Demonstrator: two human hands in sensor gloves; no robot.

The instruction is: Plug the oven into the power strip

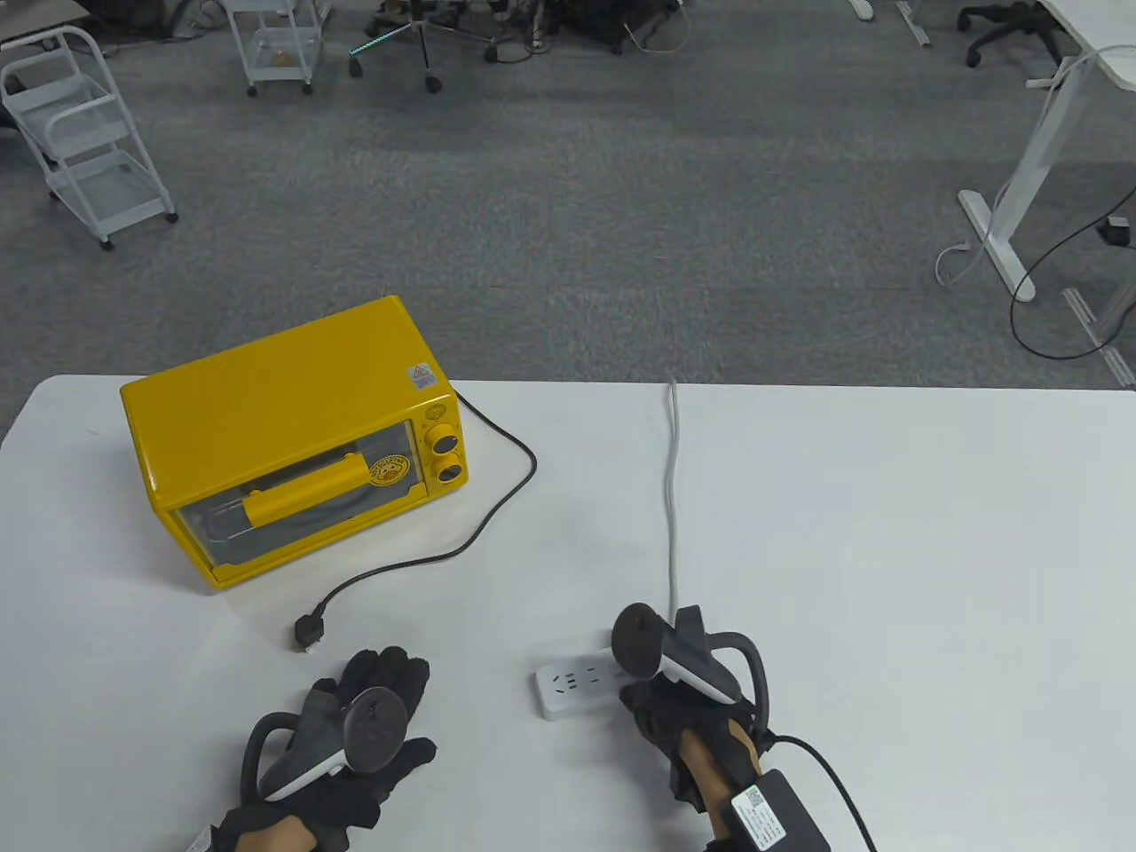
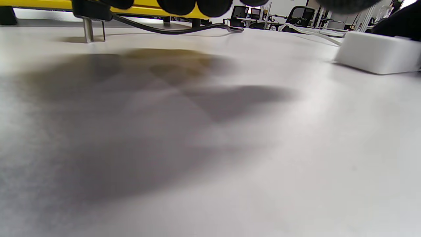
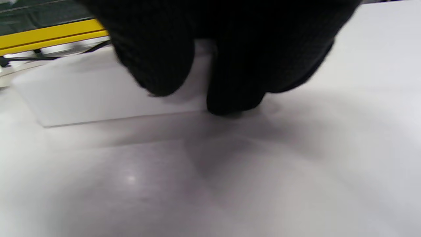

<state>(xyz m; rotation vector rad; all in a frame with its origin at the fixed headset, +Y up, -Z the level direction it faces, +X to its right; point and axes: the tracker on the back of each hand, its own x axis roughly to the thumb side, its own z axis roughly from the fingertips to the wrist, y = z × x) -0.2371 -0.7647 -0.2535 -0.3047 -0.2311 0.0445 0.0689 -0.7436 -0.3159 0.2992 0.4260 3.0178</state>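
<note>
Bright, even overhead light; soft shadows on table (image 2: 296, 164); right wrist view blurred.

oven (image 1: 284, 435): glossy yellow metal | table (image 1: 887, 550): smooth matt white | plug (image 1: 309, 631): black plastic

White carts (image 1: 89, 133), office chairs (image 1: 1012, 27), desk legs (image 1: 1021, 177)
</note>
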